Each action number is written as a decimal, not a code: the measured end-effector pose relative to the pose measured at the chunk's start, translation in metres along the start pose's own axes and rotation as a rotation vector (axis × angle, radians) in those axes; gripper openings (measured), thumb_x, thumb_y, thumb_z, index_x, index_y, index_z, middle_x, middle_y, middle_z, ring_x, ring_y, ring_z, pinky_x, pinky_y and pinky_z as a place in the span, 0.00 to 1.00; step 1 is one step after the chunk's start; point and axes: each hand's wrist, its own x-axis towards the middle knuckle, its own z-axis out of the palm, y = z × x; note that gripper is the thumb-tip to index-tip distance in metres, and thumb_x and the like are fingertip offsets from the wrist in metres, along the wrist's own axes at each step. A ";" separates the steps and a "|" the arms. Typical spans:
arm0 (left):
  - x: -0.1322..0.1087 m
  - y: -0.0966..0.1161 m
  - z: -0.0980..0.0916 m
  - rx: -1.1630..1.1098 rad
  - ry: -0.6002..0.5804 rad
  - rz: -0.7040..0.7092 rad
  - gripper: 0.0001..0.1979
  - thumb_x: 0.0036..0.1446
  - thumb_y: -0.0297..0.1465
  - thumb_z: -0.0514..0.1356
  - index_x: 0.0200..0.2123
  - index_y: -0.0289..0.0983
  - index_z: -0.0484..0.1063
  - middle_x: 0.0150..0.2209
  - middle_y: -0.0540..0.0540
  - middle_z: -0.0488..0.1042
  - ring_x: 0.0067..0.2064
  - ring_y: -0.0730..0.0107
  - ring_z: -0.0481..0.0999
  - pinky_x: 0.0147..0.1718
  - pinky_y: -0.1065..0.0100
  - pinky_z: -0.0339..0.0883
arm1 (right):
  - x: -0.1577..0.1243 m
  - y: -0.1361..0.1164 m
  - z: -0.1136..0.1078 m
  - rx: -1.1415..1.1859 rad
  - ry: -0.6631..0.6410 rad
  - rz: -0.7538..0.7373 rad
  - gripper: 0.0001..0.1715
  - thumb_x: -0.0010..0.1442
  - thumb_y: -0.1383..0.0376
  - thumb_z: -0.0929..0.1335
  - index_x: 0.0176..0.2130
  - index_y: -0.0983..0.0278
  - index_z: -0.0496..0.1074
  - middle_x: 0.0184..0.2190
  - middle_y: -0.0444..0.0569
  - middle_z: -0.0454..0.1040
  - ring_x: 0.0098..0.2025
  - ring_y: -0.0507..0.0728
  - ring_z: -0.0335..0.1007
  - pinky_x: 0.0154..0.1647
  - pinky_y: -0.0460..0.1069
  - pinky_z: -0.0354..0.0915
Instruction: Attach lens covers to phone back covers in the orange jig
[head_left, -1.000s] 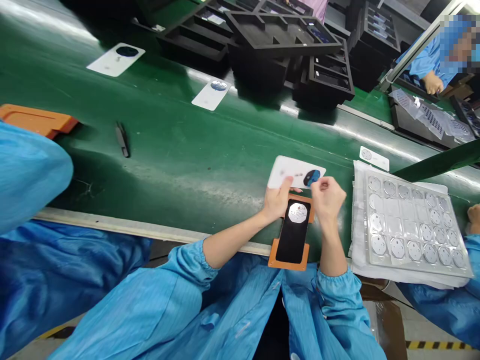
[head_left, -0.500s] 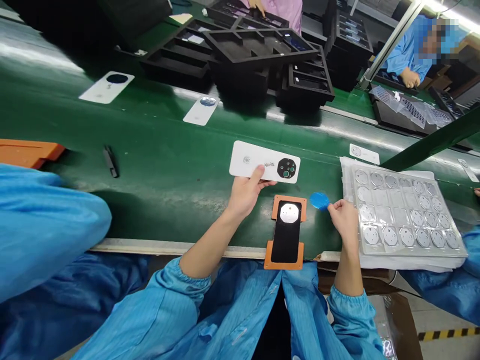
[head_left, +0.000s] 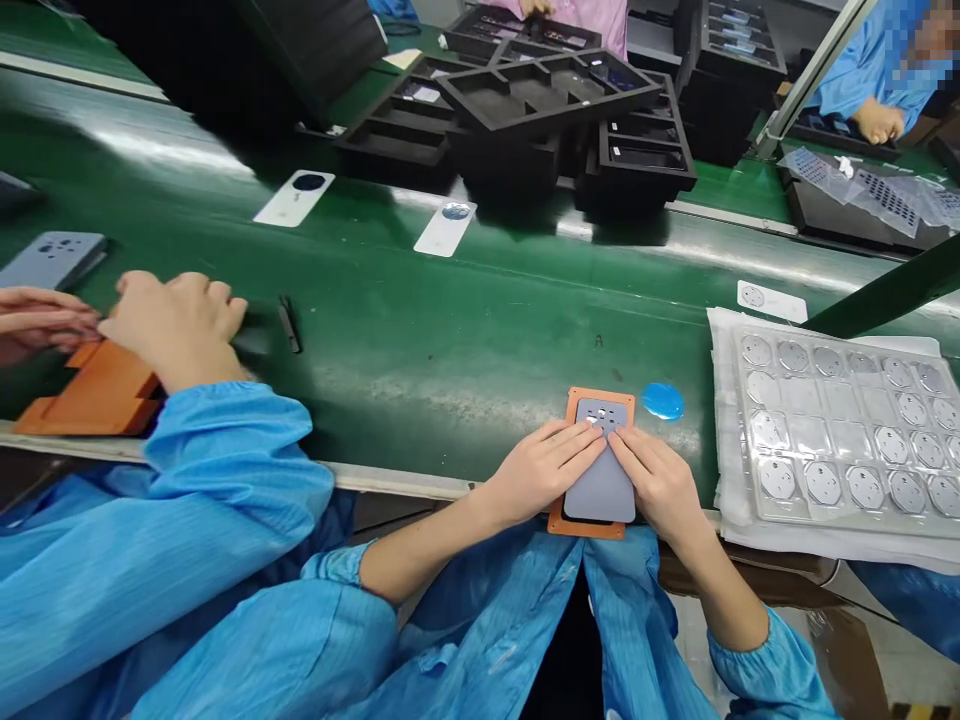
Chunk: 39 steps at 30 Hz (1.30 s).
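An orange jig (head_left: 570,402) sits at the near edge of the green belt (head_left: 450,330). A grey phone back cover (head_left: 600,485) lies face down in it. My left hand (head_left: 544,470) and my right hand (head_left: 654,480) rest on the cover from either side, fingers stretched flat and pressing near its camera holes. A round blue film (head_left: 663,401) lies on the belt just right of the jig.
A clear blister tray (head_left: 847,440) of round lens parts lies to the right. A co-worker's hands (head_left: 172,325) hold another orange jig (head_left: 97,390) on the left. Two white covers (head_left: 294,197) lie farther up the belt, and black foam trays (head_left: 540,100) are stacked behind.
The blue film came off the white cover and now lies on the belt. The cover was turned over and set into the jig; both hands now press on it.
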 end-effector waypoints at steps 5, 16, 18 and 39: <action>-0.007 -0.005 0.002 -0.007 -0.034 -0.011 0.18 0.69 0.22 0.51 0.59 0.30 0.68 0.56 0.35 0.77 0.57 0.59 0.78 0.56 0.56 0.73 | -0.002 0.004 0.002 -0.022 -0.046 -0.009 0.20 0.68 0.75 0.62 0.54 0.67 0.76 0.51 0.56 0.80 0.53 0.61 0.77 0.53 0.55 0.75; -0.007 -0.012 0.004 -0.012 -0.287 -0.087 0.19 0.67 0.27 0.55 0.58 0.29 0.70 0.60 0.29 0.72 0.63 0.48 0.71 0.61 0.50 0.65 | -0.002 0.008 0.012 -0.079 -0.193 -0.030 0.21 0.69 0.75 0.61 0.56 0.67 0.75 0.55 0.58 0.77 0.57 0.63 0.75 0.56 0.57 0.72; -0.008 -0.010 0.003 -0.021 -0.309 -0.098 0.20 0.66 0.28 0.56 0.59 0.29 0.69 0.61 0.28 0.71 0.65 0.46 0.69 0.62 0.49 0.64 | -0.005 0.005 0.014 -0.101 -0.234 -0.006 0.23 0.69 0.75 0.60 0.58 0.69 0.72 0.58 0.59 0.75 0.60 0.64 0.72 0.58 0.58 0.71; -0.006 0.000 0.004 -0.025 -0.349 -0.108 0.19 0.64 0.23 0.54 0.56 0.27 0.70 0.59 0.27 0.71 0.58 0.48 0.72 0.59 0.51 0.66 | -0.012 -0.007 0.006 -0.020 -0.376 0.039 0.34 0.62 0.74 0.59 0.66 0.75 0.62 0.64 0.65 0.67 0.67 0.68 0.62 0.67 0.63 0.63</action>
